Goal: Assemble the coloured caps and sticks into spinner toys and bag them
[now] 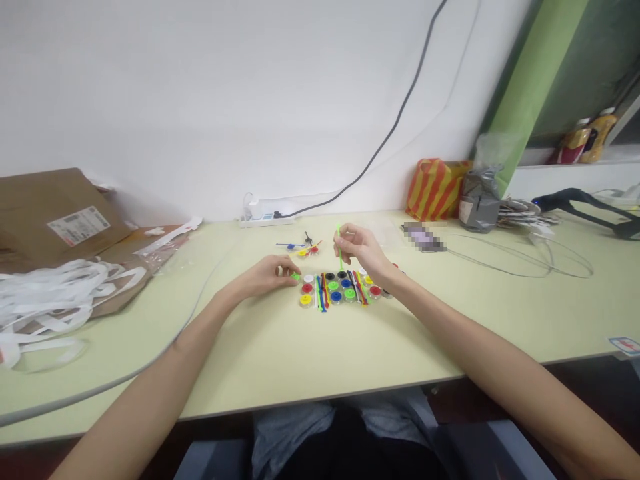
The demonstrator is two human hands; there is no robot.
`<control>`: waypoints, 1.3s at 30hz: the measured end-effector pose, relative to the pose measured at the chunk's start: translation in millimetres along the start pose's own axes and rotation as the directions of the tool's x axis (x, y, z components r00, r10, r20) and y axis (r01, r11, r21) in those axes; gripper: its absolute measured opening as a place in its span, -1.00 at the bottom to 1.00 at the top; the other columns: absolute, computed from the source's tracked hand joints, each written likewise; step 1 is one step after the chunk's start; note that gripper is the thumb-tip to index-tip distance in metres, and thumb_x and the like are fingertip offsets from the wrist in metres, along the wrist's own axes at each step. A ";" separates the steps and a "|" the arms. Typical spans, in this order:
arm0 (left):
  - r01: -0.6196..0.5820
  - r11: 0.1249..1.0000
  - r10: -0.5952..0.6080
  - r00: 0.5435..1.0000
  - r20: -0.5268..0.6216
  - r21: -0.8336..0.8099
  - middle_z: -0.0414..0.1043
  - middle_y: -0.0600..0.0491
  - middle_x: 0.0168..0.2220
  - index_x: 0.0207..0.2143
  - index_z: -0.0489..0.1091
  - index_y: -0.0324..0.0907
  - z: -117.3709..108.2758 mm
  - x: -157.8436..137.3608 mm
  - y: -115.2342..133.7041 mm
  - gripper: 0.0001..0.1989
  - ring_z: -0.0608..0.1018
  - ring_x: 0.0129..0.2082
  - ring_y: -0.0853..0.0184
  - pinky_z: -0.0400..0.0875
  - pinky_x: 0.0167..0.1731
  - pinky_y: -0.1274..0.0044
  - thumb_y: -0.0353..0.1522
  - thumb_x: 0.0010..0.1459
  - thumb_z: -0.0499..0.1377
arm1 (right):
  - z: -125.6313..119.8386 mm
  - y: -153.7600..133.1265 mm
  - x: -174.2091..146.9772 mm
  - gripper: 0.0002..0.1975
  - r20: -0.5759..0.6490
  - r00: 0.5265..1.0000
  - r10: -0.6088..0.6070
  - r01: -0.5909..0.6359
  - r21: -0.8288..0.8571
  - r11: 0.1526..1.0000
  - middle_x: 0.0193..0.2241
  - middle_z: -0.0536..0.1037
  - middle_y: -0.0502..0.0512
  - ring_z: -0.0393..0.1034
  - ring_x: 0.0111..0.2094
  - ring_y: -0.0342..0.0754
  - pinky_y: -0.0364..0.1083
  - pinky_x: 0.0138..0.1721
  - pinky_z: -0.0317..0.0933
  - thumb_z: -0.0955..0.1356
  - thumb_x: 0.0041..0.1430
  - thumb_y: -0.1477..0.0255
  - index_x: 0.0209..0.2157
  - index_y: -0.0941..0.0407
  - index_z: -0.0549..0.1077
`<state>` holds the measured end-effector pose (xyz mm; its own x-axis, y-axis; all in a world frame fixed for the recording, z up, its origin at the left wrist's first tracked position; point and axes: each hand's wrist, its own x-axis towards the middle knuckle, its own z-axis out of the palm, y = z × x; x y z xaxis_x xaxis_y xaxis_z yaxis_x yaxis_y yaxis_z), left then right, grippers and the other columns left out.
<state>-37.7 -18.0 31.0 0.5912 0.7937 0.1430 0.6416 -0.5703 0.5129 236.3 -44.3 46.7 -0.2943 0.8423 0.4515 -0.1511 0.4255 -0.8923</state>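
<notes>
My right hand (356, 248) pinches a thin bright green stick (341, 259), held upright above the rows of small parts. The fingers of my left hand (274, 275) close on a small round piece with a green top (296, 277) at the left end of the rows. Beside it lie several clear round pieces with coloured tops, among them a yellow one (307, 300), a red one (375, 291) and a blue one (337, 297). Thin coloured sticks (321, 293) lie in bundles between them. Farther back are several round pieces with sticks attached, one of them blue (291, 247).
A power strip (270, 219) with a black cable (385, 143) sits against the wall. At left are a cardboard box (55, 213) and white straps (65, 290). A grey cable (165, 347) crosses the table's left side. A phone (424, 237) and a striped bag (433, 190) are at right.
</notes>
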 end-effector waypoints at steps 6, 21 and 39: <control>-0.018 1.000 0.019 1.000 0.011 -0.019 0.54 0.03 -0.25 -0.16 0.58 -0.09 1.0 0.6 0.0 -0.68 0.47 -0.30 0.31 0.34 -0.31 0.50 -0.11 0.11 0.28 | -1.7 4.2 0.5 -0.65 -0.011 1.000 0.012 -0.012 -0.020 1.000 -0.54 0.47 -0.03 0.26 -0.58 -0.18 -0.14 -0.54 0.20 0.44 0.13 0.11 -0.38 0.08 0.35; -0.155 0.985 0.135 0.965 -0.226 -0.071 0.53 0.08 -0.31 -0.13 0.49 -0.13 12.9 0.1 60.3 -0.74 0.50 -0.35 0.38 0.30 -0.37 0.56 -0.16 0.29 0.16 | 21.8 12.2 -6.9 -0.67 0.056 0.998 0.011 -0.010 -0.028 1.000 -0.43 0.53 0.06 0.47 -0.42 -0.08 -0.11 -0.44 0.35 0.48 0.07 0.14 -0.43 0.14 0.50; -0.137 0.990 0.136 0.942 -0.307 0.017 0.48 0.11 -0.39 -0.09 0.47 -0.13 23.2 -1.8 66.3 -0.76 0.45 -0.42 0.41 0.28 -0.37 0.56 -0.28 0.37 0.05 | 20.7 13.3 -7.5 -0.89 -0.009 0.995 -0.103 0.093 -0.351 0.932 -0.31 0.65 0.07 0.45 -0.34 -0.10 -0.10 -0.30 0.24 0.41 0.18 0.41 -0.33 0.12 0.61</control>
<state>15.0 -62.1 45.1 0.4939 0.7352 0.4643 0.5627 -0.6773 0.4739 216.9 -51.8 31.5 -0.2691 0.7970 0.5408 0.1628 0.5910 -0.7900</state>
